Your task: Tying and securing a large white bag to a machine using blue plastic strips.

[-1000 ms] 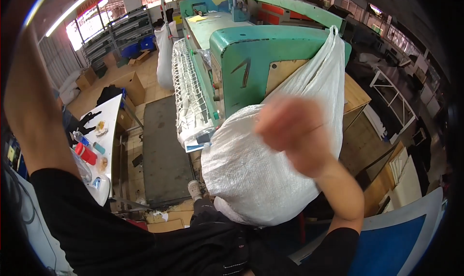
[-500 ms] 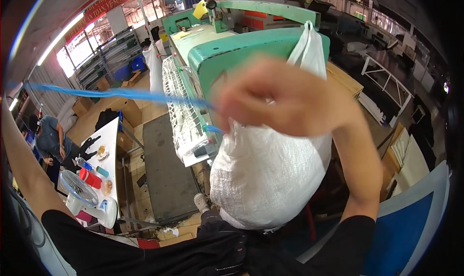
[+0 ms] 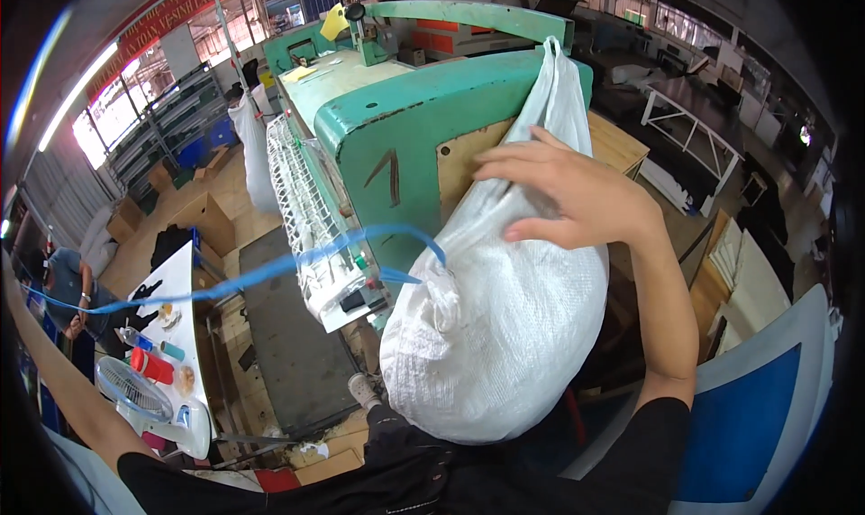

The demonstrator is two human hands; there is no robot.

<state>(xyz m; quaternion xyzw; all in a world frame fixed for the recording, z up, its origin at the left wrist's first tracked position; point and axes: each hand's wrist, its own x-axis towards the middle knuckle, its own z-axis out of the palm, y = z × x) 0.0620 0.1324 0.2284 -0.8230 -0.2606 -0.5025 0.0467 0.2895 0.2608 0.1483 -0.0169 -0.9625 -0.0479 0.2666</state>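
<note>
A bulging white woven sack [image 3: 514, 335] hangs against the end of a green machine [image 3: 378, 145], its upper loop hooked over the machine's top corner. Blue plastic strapping [image 3: 243, 281] is passed through a gathered corner on the sack's left side and trails to the far left. My right hand [image 3: 577, 191] hovers at or just over the upper sack, fingers apart and holding nothing; whether it touches the cloth I cannot tell. My left forearm reaches up the left edge toward the strap's far end, and that hand lies beyond the visible picture.
On the left a white table [image 3: 194, 335] bears a fan [image 3: 135, 389], a red container [image 3: 151, 365] and a bottle. A person [image 3: 68, 285] stands behind it. White netting [image 3: 302, 209] lines the machine's side. A blue-and-white panel [image 3: 748, 425] stands at lower right.
My right hand has moved from the strap up and right, opening its fingers. The blue strap has gone from taut to slack and curved.
</note>
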